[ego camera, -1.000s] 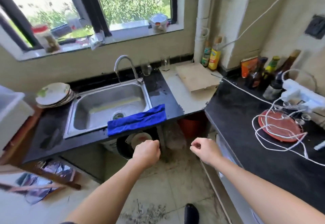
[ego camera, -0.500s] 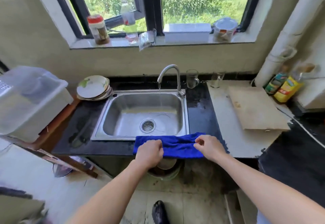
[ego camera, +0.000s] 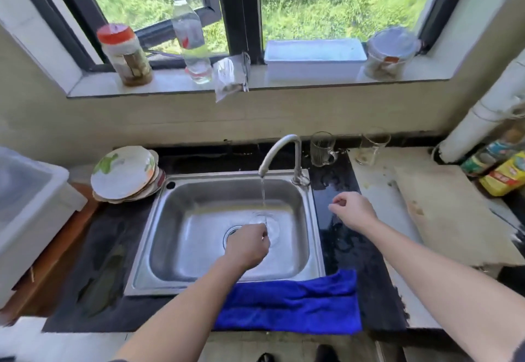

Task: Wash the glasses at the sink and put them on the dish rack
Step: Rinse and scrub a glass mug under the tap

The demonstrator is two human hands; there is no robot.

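Observation:
Two clear glasses stand at the back of the counter to the right of the tap: a glass mug (ego camera: 322, 148) with a handle and a plain glass (ego camera: 372, 146). The tap (ego camera: 279, 148) runs a thin stream into the steel sink (ego camera: 314, 219). My left hand (ego camera: 247, 245) hovers over the sink drain beside the stream, fingers curled and holding nothing. My right hand (ego camera: 353, 209) is above the black counter just right of the sink, fingers loosely curled and empty, well short of the glasses.
A blue cloth (ego camera: 289, 302) lies over the sink's front edge. Stacked plates (ego camera: 125, 173) sit left of the sink, beside a white plastic container (ego camera: 28, 205). A cutting board (ego camera: 443, 211) and bottles (ego camera: 502, 171) are at the right. Jars and a bottle line the windowsill.
I have stepped up to the sink. Both hands left the blue cloth: the left moved forward over the drain, the right moved up over the counter to the right.

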